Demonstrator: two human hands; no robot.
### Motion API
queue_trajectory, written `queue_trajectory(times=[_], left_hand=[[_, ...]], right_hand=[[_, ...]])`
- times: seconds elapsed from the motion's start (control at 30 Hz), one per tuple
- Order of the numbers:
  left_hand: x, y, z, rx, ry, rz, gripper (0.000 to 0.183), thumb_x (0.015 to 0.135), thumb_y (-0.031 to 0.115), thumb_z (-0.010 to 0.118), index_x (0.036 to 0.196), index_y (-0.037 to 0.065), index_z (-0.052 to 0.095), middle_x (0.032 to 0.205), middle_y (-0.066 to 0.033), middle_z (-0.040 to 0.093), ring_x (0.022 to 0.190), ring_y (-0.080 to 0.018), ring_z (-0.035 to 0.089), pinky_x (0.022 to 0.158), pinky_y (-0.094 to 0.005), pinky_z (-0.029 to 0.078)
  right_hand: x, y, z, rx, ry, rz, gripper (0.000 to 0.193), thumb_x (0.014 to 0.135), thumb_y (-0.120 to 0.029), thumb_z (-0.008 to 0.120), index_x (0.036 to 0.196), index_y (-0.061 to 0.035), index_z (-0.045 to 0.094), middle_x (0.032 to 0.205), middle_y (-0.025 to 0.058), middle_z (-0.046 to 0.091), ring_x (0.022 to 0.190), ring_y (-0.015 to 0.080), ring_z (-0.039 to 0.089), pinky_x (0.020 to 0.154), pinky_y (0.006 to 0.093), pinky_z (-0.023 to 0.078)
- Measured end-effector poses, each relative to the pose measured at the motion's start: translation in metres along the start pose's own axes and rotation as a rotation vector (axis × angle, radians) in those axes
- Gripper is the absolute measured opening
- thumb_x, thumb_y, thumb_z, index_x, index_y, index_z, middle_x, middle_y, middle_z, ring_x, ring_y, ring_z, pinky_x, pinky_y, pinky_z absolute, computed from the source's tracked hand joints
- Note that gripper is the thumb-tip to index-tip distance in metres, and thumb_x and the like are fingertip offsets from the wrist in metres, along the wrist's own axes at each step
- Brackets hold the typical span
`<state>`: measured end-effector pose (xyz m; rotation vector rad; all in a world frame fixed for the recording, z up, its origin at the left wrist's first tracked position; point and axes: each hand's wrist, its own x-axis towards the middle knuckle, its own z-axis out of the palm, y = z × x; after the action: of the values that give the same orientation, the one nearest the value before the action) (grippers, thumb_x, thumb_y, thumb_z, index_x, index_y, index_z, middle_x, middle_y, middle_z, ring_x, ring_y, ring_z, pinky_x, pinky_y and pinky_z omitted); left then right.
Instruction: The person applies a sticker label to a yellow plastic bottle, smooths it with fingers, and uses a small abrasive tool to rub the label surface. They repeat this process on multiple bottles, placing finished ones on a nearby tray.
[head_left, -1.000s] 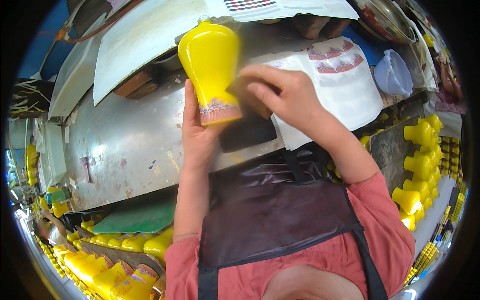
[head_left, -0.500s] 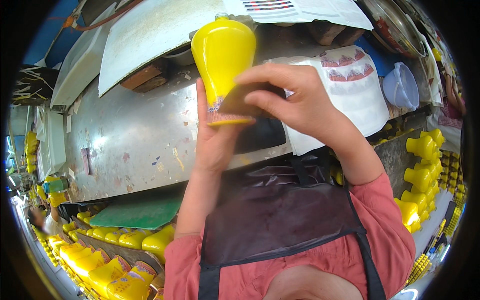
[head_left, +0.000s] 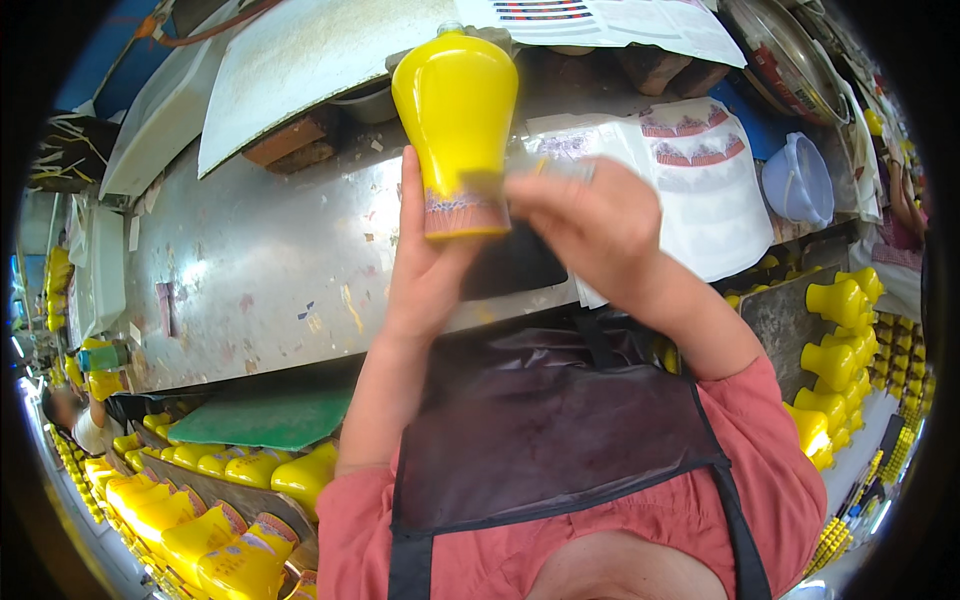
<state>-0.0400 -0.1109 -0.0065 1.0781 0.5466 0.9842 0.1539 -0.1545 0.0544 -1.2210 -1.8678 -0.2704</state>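
Observation:
A glossy yellow vase-shaped bottle [head_left: 455, 100] stands tilted over the bench, its narrow glass neck away from me. Around its base runs a printed band [head_left: 466, 214] in purple and pink. My left hand [head_left: 422, 270] is closed round the base from the left and below. In my right hand [head_left: 600, 220], smeared by motion, a thin dark flat scraper-like piece [head_left: 484, 183] is pinched, its edge at the upper right of the band. Whether it touches the bottle cannot be made out.
White sheets with printed decal bands [head_left: 700, 190] lie right of the bottle, near a pale blue bucket [head_left: 800, 178]. Under my hands is a black pad [head_left: 515, 270] on the metal bench [head_left: 260, 270]. Yellow bottles stand in rows at lower left [head_left: 240, 560] and right [head_left: 840, 355].
My right hand has moved right, uncovering more of the printed band; the dark piece now shows mostly edge-on. The bottle's base has tipped, so its underside rim shows less.

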Motion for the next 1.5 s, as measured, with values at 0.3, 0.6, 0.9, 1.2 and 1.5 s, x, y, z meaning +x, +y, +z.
queue_trajectory(times=[0.3, 0.6, 0.9, 1.2, 1.5], left_hand=[[-0.001, -0.002, 0.001, 0.799, 0.071, 0.264, 0.089, 0.090, -0.010, 0.065, 0.164, 0.009, 0.019, 0.155, -0.0158, 0.046, 0.133, -0.0263, 0.053, 0.108, -0.0360, 0.047], [0.002, -0.023, -0.001, 1.240, 0.208, 0.336, 0.087, 0.080, 0.008, 0.082, 0.155, 0.000, 0.039, 0.142, -0.0204, 0.057, 0.126, -0.0346, 0.057, 0.107, -0.0427, 0.043], [-0.004, -0.018, -0.003, 1.336, 0.219, 0.507, 0.092, 0.074, 0.014, 0.085, 0.153, -0.001, 0.042, 0.135, -0.0189, 0.062, 0.129, -0.0371, 0.055, 0.111, -0.0447, 0.039], [0.003, -0.025, -0.011, 1.133, 0.098, 0.347, 0.090, 0.079, 0.012, 0.079, 0.157, 0.001, 0.035, 0.150, -0.0192, 0.050, 0.141, -0.0353, 0.046, 0.118, -0.0441, 0.035], [0.047, 0.003, -0.003, 0.502, 0.086, 0.103, 0.076, 0.100, 0.024, 0.052, 0.165, 0.008, 0.016, 0.163, -0.0174, 0.025, 0.150, -0.0323, 0.031, 0.121, -0.0416, 0.028]], right_hand=[[-0.027, -0.013, -0.005, 0.108, -0.048, 0.107, 0.032, 0.074, 0.005, 0.081, 0.100, -0.0122, 0.077, 0.092, 0.0090, 0.075, 0.072, 0.0230, 0.070, 0.066, 0.0335, 0.054], [-0.056, -0.017, 0.006, 0.144, -0.080, 0.280, 0.026, 0.079, 0.004, 0.081, 0.102, -0.0031, 0.073, 0.088, 0.0098, 0.074, 0.077, 0.0200, 0.070, 0.070, 0.0307, 0.056], [-0.050, -0.016, 0.000, 0.129, -0.074, 0.114, 0.032, 0.074, 0.003, 0.082, 0.103, -0.0090, 0.075, 0.086, 0.0092, 0.072, 0.073, 0.0254, 0.067, 0.067, 0.0346, 0.053], [-0.038, -0.012, 0.005, 0.189, -0.096, -0.104, 0.026, 0.075, -0.007, 0.076, 0.100, -0.0142, 0.073, 0.074, 0.0029, 0.062, 0.064, 0.0250, 0.060, 0.061, 0.0387, 0.046], [-0.004, -0.007, 0.005, -0.032, -0.158, 0.115, 0.032, 0.084, -0.008, 0.076, 0.114, -0.0111, 0.070, 0.075, 0.0083, 0.061, 0.066, 0.0282, 0.062, 0.060, 0.0397, 0.050]])
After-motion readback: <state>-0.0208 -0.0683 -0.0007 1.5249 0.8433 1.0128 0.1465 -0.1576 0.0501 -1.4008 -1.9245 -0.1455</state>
